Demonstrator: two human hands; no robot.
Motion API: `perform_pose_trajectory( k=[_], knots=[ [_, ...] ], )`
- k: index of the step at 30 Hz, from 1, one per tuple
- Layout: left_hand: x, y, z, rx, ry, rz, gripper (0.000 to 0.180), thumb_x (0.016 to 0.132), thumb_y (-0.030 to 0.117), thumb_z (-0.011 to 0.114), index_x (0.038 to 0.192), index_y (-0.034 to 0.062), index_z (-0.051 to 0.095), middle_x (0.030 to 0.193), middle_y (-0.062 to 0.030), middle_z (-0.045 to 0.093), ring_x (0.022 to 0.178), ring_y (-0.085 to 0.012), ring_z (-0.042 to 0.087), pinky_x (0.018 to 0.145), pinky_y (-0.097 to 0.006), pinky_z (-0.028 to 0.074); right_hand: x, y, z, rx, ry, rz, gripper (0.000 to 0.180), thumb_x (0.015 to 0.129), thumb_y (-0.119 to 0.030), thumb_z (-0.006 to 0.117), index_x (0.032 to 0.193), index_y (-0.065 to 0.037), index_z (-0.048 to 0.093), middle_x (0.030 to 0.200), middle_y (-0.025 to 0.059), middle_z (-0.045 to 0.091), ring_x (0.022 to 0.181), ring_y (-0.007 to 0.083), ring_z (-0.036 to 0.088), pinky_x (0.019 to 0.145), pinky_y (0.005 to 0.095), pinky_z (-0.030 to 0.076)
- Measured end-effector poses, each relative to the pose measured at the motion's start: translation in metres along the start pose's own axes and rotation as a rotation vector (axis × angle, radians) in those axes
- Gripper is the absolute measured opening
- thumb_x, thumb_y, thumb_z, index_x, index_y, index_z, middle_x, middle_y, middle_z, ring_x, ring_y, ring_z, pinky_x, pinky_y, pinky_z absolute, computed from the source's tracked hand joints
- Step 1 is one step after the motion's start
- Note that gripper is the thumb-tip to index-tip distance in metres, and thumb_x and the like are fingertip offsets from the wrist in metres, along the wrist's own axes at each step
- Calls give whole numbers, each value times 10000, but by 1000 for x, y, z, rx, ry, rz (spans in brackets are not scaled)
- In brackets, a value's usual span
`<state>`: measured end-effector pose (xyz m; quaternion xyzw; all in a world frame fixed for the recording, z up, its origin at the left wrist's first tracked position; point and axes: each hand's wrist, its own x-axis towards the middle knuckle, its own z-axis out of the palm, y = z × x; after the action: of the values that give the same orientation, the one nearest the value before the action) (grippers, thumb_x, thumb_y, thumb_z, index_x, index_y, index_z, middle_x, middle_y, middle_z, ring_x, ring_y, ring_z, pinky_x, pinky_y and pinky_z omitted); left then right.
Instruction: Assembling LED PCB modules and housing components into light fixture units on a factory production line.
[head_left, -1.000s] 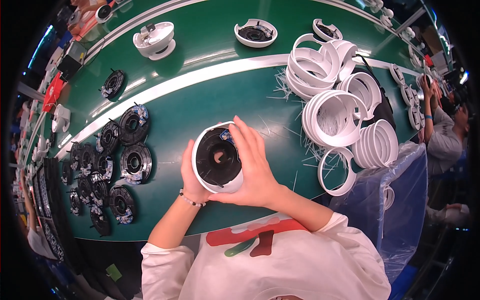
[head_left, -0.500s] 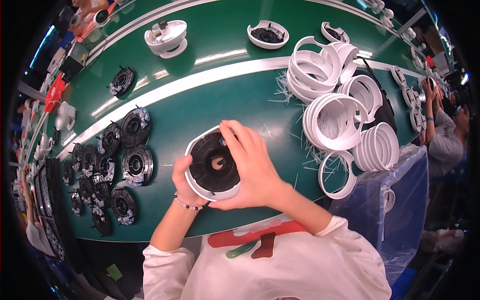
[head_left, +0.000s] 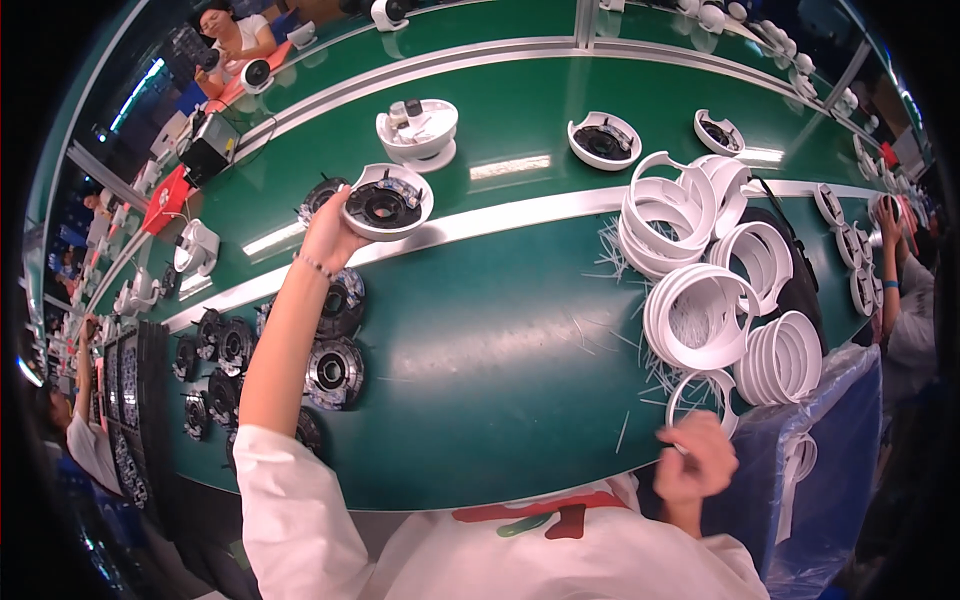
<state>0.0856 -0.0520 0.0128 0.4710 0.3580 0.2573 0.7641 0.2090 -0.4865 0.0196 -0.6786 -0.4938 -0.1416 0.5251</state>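
Note:
My left hand (head_left: 328,232) is stretched out to the far left and grips a round white housing with a black insert (head_left: 386,203). It holds the housing just above the silver strip (head_left: 500,222) of the green conveyor table (head_left: 480,340). My right hand (head_left: 692,460) is at the table's near edge. Its fingers are curled over the near rim of a loose white ring (head_left: 702,390). Beyond that ring lie piles of white rings (head_left: 700,300).
Several black round modules (head_left: 333,370) lie in rows at the left. More white housings (head_left: 417,128) (head_left: 604,140) sit on the far belt. A blue plastic bag (head_left: 820,470) hangs at the right edge. Other people work at the right (head_left: 905,300) and at the far left (head_left: 230,35).
My left hand has carried the housing from in front of me out to the far left. My right hand has left the housing and dropped to the ring at the near edge.

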Motion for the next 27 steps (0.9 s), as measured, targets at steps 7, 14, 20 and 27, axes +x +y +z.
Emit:
perform_pose_trajectory(
  k=[7,14,20,27],
  knots=[
    [86,-21,-20,-76,128,-86,394,909,258,274,1131,-57,357,1166,-208,444,1065,-302,466,888,-472,384,-30,16,-35,-591,-93,461,467,528,-141,735,929,7,547,971,130,531,926,297,471,804,372,361],
    [140,-18,-72,14,425,138,324,896,184,346,1148,-18,353,1111,-172,466,985,-292,505,829,-469,417,-35,39,-29,-562,-300,381,314,589,-156,702,853,-28,591,877,73,561,858,247,498,776,351,354],
    [135,2,-97,1176,668,514,235,775,188,508,942,32,563,868,-124,593,738,-266,591,720,-332,466,-49,36,-31,-576,-295,351,192,589,-65,684,749,-27,585,736,53,563,734,230,493,697,334,359],
    [122,17,-136,1572,769,21,562,673,371,605,1076,0,480,1116,-171,512,1038,-306,487,872,-353,389,-20,-15,-21,-375,-92,157,135,576,20,621,685,-16,551,664,85,553,554,247,490,545,314,383]
  ],
)
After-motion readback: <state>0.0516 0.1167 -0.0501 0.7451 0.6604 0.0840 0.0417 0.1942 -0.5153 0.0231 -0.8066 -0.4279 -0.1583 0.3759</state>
